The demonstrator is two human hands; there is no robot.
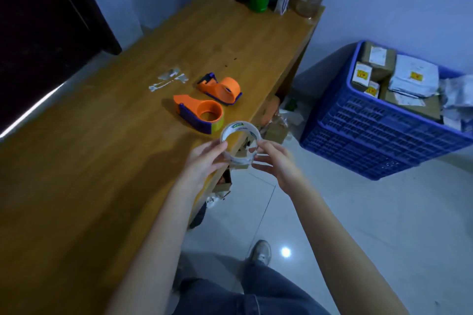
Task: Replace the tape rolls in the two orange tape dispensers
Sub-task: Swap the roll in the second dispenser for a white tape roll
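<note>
I see one tape roll (240, 143), held up over the near edge of the desk (89, 166). My left hand (204, 161) grips its left side and my right hand (275, 161) pinches its right side. Two orange tape dispensers (198, 114) (221, 88) lie on the desk just past the roll, close together. One blue crate (371, 130) full of parcels sits on the floor.
</note>
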